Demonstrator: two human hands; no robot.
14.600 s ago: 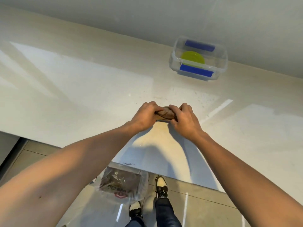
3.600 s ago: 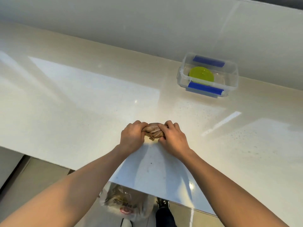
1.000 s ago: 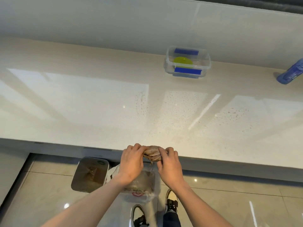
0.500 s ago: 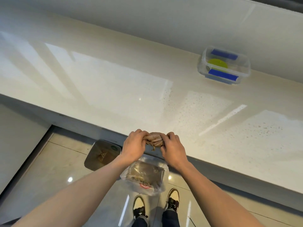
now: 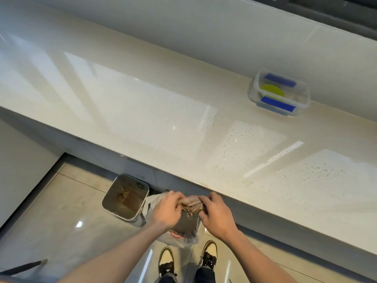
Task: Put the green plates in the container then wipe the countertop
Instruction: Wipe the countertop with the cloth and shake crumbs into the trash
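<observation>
Both hands are held off the near edge of the countertop (image 5: pixel 183 123), above the floor. The left hand (image 5: pixel 166 209) and the right hand (image 5: pixel 216 213) sit close together, each with fingers curled tight on a bunched brown cloth (image 5: pixel 191 205) between them; the cloth is clear of the counter surface.

A clear plastic container (image 5: pixel 278 92) with blue latch clips stands at the far right of the countertop, against the wall. A green plate (image 5: pixel 272 90) lies flat inside it. Whether more than one plate is stacked there cannot be told.

The countertop is pale, speckled and glossy, with strong window reflections across it. Fine specks show on the right portion; whether these are pattern or residue cannot be told.

On the tiled floor, just left of the hands, stands an open metal bin (image 5: pixel 125 198). A translucent plastic bag (image 5: pixel 183 231) with dark contents lies directly beneath the hands, beside the bin. The person's two shoes (image 5: pixel 187 260) show at the near edge.
</observation>
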